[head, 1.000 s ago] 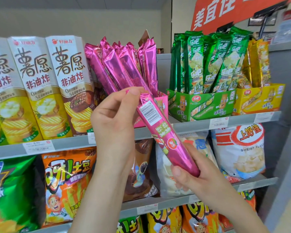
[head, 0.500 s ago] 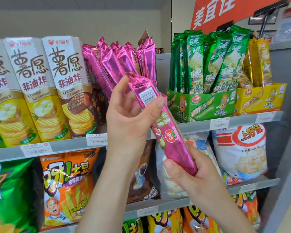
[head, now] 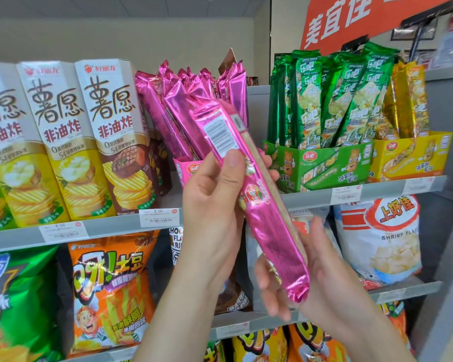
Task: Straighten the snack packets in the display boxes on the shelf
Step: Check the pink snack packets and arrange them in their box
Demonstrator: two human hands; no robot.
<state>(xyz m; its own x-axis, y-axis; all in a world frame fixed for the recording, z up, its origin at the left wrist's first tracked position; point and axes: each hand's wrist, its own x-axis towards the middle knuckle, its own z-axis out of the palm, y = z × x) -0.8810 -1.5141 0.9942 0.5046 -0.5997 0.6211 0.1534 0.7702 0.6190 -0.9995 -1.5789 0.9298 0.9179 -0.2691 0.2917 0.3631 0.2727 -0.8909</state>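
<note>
Head view: the left hand [head: 215,205] grips a long pink snack packet [head: 256,205] near its middle, thumb pressed on the front just below the barcode, fingers behind. The packet slants, upper end toward the pink display box [head: 186,168] on the shelf [head: 110,228], where the other pink packets [head: 178,108] lean. The right hand [head: 314,280], blurred, cups the packet's lower end; whether it grips cannot be told.
</note>
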